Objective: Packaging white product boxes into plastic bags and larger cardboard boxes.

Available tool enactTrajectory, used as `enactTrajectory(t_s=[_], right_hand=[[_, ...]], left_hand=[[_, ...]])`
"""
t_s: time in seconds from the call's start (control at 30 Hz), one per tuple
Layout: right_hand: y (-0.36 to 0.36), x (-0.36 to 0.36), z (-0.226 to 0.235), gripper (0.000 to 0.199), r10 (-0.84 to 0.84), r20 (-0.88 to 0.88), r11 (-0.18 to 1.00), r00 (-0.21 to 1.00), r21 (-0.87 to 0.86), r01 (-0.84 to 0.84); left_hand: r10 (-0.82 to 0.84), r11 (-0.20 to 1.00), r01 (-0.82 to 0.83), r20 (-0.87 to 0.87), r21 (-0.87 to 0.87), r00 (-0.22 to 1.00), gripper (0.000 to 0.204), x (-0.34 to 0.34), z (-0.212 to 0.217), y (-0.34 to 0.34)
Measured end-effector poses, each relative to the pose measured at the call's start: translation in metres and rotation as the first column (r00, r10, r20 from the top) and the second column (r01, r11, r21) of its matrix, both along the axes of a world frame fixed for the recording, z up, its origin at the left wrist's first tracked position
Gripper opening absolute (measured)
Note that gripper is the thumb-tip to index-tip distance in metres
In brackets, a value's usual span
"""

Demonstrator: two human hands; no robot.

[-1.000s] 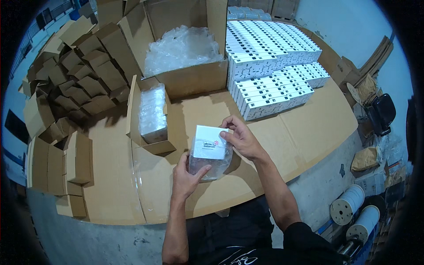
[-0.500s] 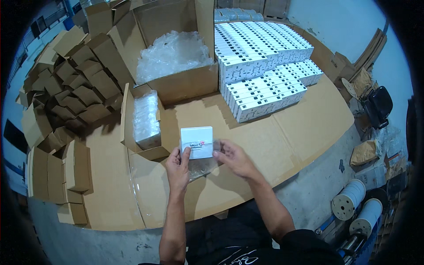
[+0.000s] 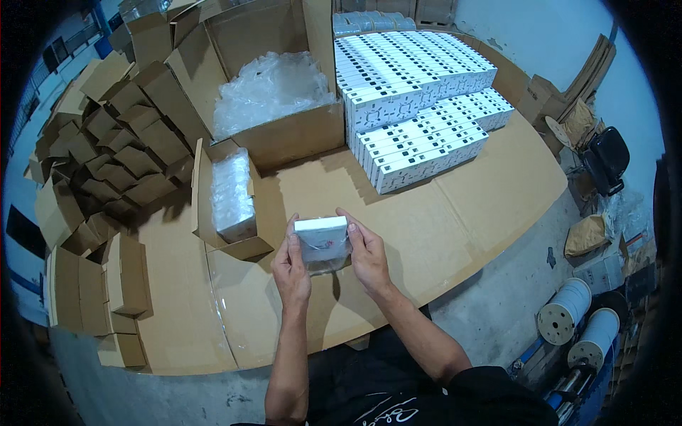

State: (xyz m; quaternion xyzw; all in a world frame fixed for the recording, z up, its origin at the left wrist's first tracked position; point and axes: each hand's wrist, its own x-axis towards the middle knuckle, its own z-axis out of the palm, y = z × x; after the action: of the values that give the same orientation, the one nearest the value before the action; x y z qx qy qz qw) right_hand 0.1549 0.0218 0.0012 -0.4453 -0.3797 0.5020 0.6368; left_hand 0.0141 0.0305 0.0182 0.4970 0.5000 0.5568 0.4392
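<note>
Cardboard-covered bench (image 3: 455, 213). Left hand (image 3: 291, 266) and right hand (image 3: 368, 250) pinch a small white box (image 3: 321, 238) in clear wrap, just right of the open carton (image 3: 227, 199). Stacked white boxes (image 3: 419, 106) beyond.

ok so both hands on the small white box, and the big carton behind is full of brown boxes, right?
Not quite. Both the left hand and right hand hold the white box, but the head view shows the big carton holds clear plastic bags, not brown boxes.

White box (image 3: 321, 230), white stacks (image 3: 415, 99) behind
</note>
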Motion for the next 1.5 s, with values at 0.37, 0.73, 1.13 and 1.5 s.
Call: enactTrajectory(t_s=[0.37, 0.73, 1.13, 1.5], right_hand=[[-0.005, -0.008, 0.013, 0.040, -0.051, -0.118, 0.991, 0.992, 0.115, 0.064], [-0.003, 0.019, 0.006, 0.028, 0.205, 0.022, 0.977, 0.978, 0.049, -0.206], [-0.008, 0.034, 0.031, 0.018, 0.252, 0.032, 0.962, 0.967, 0.101, -0.254], [-0.004, 0.037, 0.015, 0.012, 0.300, 0.222, 0.947, 0.928, 0.052, -0.318]], left_hand=[[-0.098, 0.994, 0.055, 0.512, 0.098, 0.853, 0.045, 0.005, -0.006, 0.000], [-0.106, 0.994, 0.078, 0.624, 0.071, 0.774, 0.046, 0.006, -0.009, -0.003], [-0.163, 0.986, 0.157, 0.174, 0.048, 0.971, 0.012, -0.018, -0.001, -0.004], [-0.153, 0.988, 0.155, 0.196, 0.005, 0.969, 0.013, -0.016, -0.011, -0.008]])
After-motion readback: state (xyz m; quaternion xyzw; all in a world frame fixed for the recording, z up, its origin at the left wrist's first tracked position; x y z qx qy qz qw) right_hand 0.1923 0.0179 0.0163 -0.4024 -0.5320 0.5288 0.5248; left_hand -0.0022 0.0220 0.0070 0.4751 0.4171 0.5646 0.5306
